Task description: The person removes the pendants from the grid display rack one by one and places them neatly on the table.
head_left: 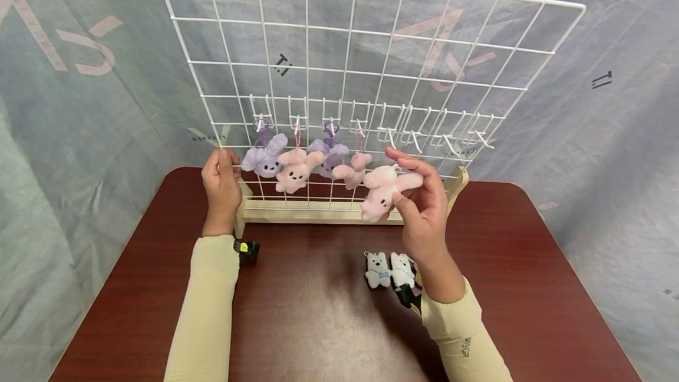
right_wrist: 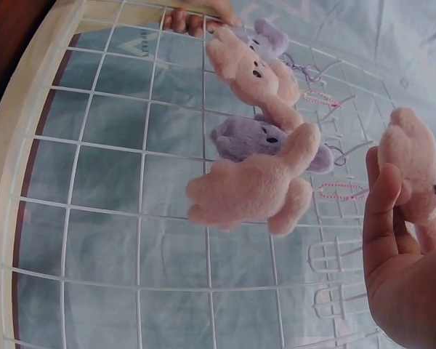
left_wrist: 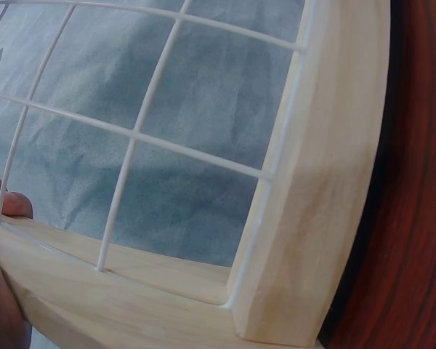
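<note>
My left hand (head_left: 220, 187) grips the left side of a white wire grid rack (head_left: 172, 18), just above its wooden foot. In the left wrist view, its fingertips (left_wrist: 14, 203) show behind the wires. My right hand (head_left: 427, 211) holds a pink plush bunny keychain (head_left: 379, 190) between thumb and fingers, in front of the right-hand hooks. On hooks to its left hang a purple bunny (head_left: 264, 161), a pink bunny (head_left: 295, 175), another purple bunny (head_left: 331, 161) and another pink one (head_left: 352, 171). Pink bead chains suspend the pink bunnies.
Several bare white hooks (head_left: 415, 140) jut from the grid's right half. A wooden base (head_left: 318, 216) supports the rack on the dark red table (head_left: 297, 299). Two white bear plush keychains (head_left: 378, 270) lie near my right wrist, which partly covers one. Grey cloth hangs behind.
</note>
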Demonstrator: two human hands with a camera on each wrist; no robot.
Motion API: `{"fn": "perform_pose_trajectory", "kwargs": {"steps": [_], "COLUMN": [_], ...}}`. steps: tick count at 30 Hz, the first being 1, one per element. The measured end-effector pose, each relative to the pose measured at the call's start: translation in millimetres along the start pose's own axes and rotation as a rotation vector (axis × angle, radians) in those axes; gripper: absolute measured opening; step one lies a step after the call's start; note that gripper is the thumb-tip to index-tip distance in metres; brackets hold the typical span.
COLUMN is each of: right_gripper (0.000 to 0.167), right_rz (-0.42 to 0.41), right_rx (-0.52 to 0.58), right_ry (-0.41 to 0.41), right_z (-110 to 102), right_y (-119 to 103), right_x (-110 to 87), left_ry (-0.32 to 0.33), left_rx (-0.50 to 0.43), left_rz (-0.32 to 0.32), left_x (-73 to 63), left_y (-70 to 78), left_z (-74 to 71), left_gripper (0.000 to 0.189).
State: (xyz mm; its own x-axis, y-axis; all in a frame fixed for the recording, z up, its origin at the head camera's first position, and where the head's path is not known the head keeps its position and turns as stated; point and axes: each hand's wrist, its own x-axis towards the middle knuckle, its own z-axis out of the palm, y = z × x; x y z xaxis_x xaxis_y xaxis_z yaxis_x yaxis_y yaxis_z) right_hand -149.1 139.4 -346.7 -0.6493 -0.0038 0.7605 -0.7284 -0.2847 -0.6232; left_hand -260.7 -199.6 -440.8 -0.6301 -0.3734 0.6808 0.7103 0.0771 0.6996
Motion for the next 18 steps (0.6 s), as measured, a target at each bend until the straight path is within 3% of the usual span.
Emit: {"fn": "perform_pose_trajectory", "kwargs": {"steps": [13, 18], "right_gripper": [0.046, 0.043], "right_rz": [0.045, 0.064], "right_rx": [-0.091, -0.121], "right_ry": [0.031, 0.031], "right_z": [1, 1], "right_y": [-3, -1], "right_x": [-3.9, -6.5], "left_ry": [0.003, 0.002], "left_rx": [0.006, -0.005], "left_rz": [-0.008, -0.012], "left_x": [1.2, 0.7], "left_y": [1.7, 13.8], "left_z": [0.5, 4.3], "left_gripper": [0.044, 0.042]}}
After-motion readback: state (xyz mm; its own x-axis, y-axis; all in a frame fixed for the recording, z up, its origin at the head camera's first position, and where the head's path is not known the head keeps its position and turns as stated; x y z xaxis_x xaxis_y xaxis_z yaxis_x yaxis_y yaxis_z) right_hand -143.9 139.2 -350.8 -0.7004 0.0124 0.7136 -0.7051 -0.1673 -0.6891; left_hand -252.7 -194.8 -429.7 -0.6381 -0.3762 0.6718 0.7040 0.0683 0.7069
